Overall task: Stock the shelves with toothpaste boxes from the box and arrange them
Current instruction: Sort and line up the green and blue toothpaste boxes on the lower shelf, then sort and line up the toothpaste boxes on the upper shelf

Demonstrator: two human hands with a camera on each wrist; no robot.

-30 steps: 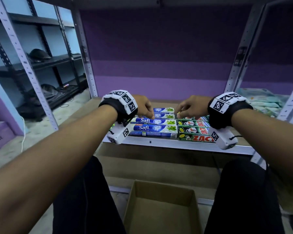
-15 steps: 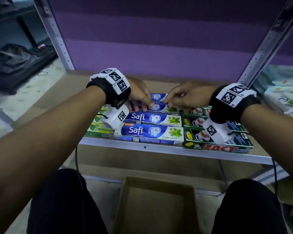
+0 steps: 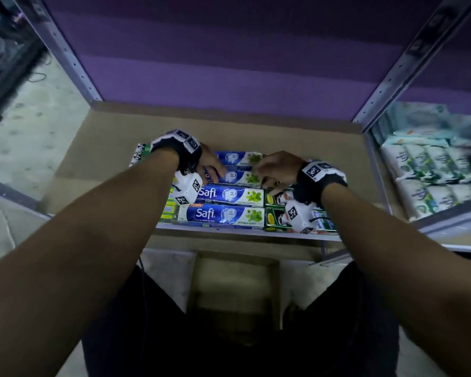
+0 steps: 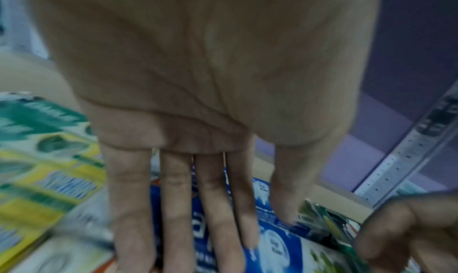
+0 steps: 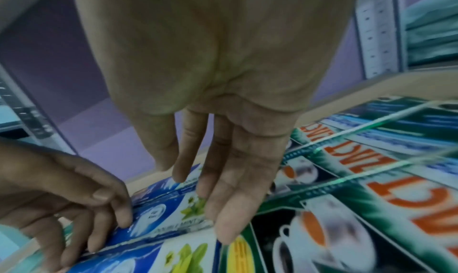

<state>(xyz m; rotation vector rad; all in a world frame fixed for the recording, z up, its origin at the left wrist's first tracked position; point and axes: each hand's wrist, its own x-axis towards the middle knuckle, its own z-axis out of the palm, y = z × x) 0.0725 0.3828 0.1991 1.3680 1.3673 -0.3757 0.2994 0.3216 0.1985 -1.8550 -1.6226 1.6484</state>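
Blue-and-white Safi toothpaste boxes (image 3: 229, 213) lie flat in a middle column on the shelf (image 3: 106, 148). Green-and-yellow boxes (image 3: 169, 208) sit to their left and green Zact boxes (image 3: 275, 219) to their right. My left hand (image 3: 211, 165) lays straight fingers (image 4: 173, 199) on a rear Safi box (image 4: 280, 248). My right hand (image 3: 276, 167) touches that box's right end (image 5: 158, 212) with nearly straight fingers (image 5: 230, 199), beside the Zact boxes (image 5: 371, 199). Neither hand grips anything.
A brown cardboard box (image 3: 196, 281) stands open on the floor between my knees, below the shelf edge (image 3: 242, 229). Metal uprights (image 3: 65, 58) (image 3: 408, 58) frame the bay against a purple back wall. Soft packs (image 3: 430, 170) fill the neighbouring shelf on the right.
The head view has tipped down and come closer to the shelf. Both hands stay on the rear Safi boxes, shifted only slightly.
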